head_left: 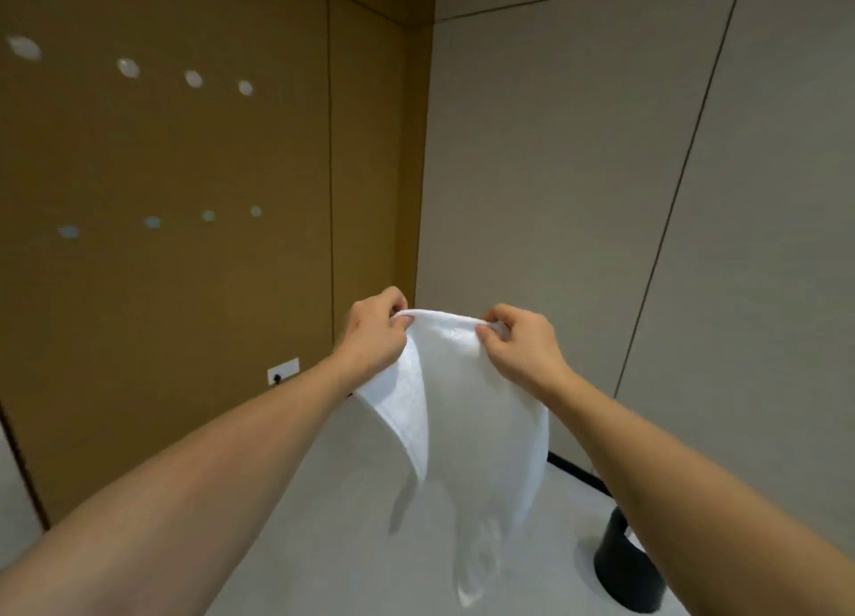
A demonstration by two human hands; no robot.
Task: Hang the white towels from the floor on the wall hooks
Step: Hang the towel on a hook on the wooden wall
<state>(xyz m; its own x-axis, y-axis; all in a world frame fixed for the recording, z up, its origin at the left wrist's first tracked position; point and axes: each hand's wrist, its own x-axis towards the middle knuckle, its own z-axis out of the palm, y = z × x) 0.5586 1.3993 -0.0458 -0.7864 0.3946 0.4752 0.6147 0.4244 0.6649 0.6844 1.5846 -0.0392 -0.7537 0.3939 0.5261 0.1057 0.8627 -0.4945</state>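
**Towel held up in front of the corner**

While both arms reach forward, the white towel (pixel 467 412) hangs in the air between them, pinched by its top edge. The left hand (pixel 374 333) has its fingers curled over the hem at one end, thumb tucked against the cloth; the right hand (pixel 523 342) pinches the same hem just beside it, thumb in front, fingers behind. The towel drops from that short stretched edge in loose folds, its lower end blurred and clear of the pale floor (pixel 324 546). Up on the brown wall (pixel 185 291) to the left, two rows of round wall hooks (pixel 193 78) show, well apart from the hands. A white socket plate (pixel 283 370) sits low on that wall. A black cylindrical object (pixel 624 569) stands on the floor at the right.
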